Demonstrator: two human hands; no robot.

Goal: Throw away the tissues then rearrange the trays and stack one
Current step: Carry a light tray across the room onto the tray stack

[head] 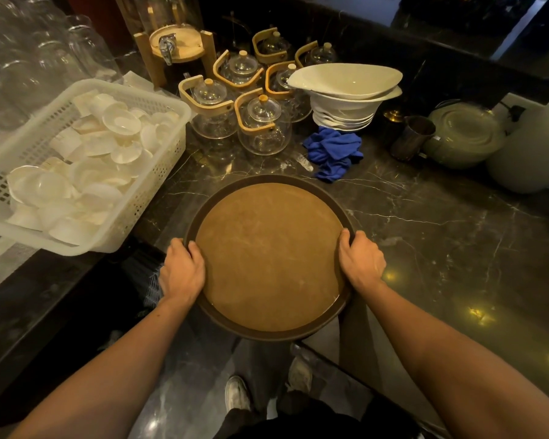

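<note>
Round brown tray [268, 258] gripped at opposite rims by left hand [182, 271] and right hand [362, 259], fingers curled closed. No legible markings. Near edge overhanging dark marble worktop [425, 217]; underside hidden.

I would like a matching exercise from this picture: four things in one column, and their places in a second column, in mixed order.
Things:
1. round brown tray
2. blue cloth
3. white basket
4. stack of white bowls

Places:
A. far side of the counter, just behind the blue cloth
B. left of the counter, full of small white dishes
C. held at both sides by the left hand and the right hand
D. crumpled on the dark counter, beyond the tray

Pairs: 1-C, 2-D, 3-B, 4-A
</note>
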